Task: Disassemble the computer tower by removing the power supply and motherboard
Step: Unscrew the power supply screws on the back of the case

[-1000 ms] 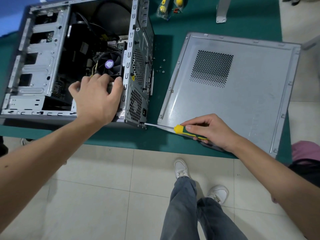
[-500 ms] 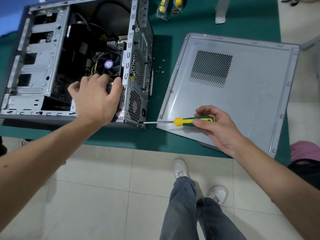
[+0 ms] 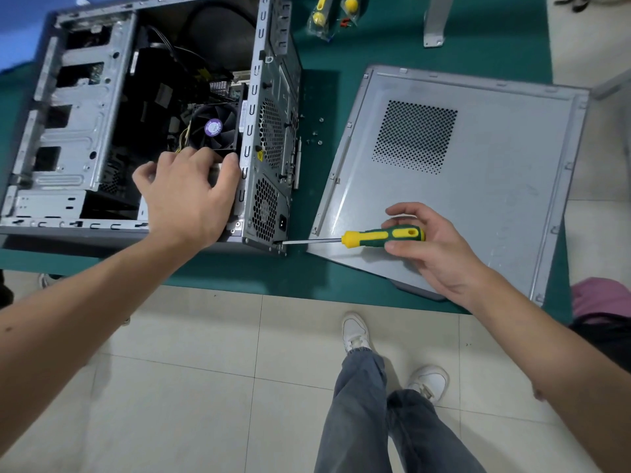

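My left hand (image 3: 186, 196) rests inside the tower (image 3: 150, 124), its fingers curled over the top edge of the power supply (image 3: 266, 206) at the tower's near right corner; I judge that it steadies the box. My right hand (image 3: 426, 247), to the right of the tower, holds the screwdriver (image 3: 379, 237) loosely between thumb and curled fingers, the upper fingers half lifted off the handle. The tip touches the tower's rear panel at its lowest corner, where I think a screw of the power supply sits, though the screw itself is too small to see.

How far is the task? The side panel (image 3: 478, 199) is already off and lies flat to the right of the tower. A few loose screws (image 3: 316, 136) lie between the tower and this panel, so some fastenings seem done. The power supply is not out yet. The motherboard (image 3: 164, 107), with its fan (image 3: 213, 128), is seated deeper in the tower and its cables look connected. So most of the work is left.
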Demonstrator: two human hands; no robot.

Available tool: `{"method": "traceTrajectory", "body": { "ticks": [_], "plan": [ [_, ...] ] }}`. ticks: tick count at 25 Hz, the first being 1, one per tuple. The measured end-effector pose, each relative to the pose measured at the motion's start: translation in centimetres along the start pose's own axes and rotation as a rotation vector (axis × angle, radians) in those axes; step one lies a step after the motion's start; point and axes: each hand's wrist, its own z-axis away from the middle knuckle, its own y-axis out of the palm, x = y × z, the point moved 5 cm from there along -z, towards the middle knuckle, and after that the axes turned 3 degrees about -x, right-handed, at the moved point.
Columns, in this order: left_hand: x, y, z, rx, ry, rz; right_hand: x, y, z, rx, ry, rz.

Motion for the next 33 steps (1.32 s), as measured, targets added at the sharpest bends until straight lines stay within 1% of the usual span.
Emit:
{"method": "traceTrajectory", "body": {
  "ticks": [2, 5, 7, 9, 12, 15, 17, 19, 23, 26, 30, 33],
  "plan": [
    [0.0, 0.0, 0.0, 0.002, 0.000, 0.000, 0.0, 0.2, 0.0, 0.013, -0.013, 0.085],
    [0.0, 0.0, 0.0, 0.001, 0.000, -0.002, -0.1, 0.1, -0.1, -0.018, 0.029, 0.269],
    [0.0, 0.0, 0.0, -0.001, -0.002, 0.001, 0.1, -0.1, 0.0, -0.008, 0.013, 0.255],
    [0.0, 0.0, 0.0, -0.004, -0.003, 0.005, 0.3, 0.0, 0.3, 0.023, -0.043, 0.236],
    [0.1, 0.1, 0.0, -0.003, -0.004, 0.008, 0.1, 0.0, 0.5, 0.005, -0.071, 0.224],
    [0.1, 0.1, 0.0, -0.003, -0.007, 0.011, -0.2, 0.3, 0.5, 0.031, 0.016, 0.191],
    [0.0, 0.0, 0.0, -0.002, -0.007, 0.008, -0.3, 0.2, 0.2, 0.035, 0.049, 0.252],
    [0.0, 0.0, 0.1, -0.002, -0.008, 0.009, -0.2, 0.0, 0.1, 0.021, 0.015, 0.263],
    [0.0, 0.0, 0.1, 0.001, -0.006, 0.009, 0.1, -0.2, 0.3, 0.004, -0.080, 0.186],
    [-0.1, 0.0, 0.1, 0.003, -0.007, 0.004, 0.3, 0.1, 0.5, 0.009, -0.096, 0.173],
    [0.0, -0.1, 0.1, 0.006, -0.008, 0.007, 0.3, 0.3, 0.3, 0.016, -0.045, 0.248],
    [-0.1, -0.1, 0.1, 0.011, -0.009, 0.012, -0.5, 1.0, 0.4, 0.091, 0.034, 0.432]
  ]
}}
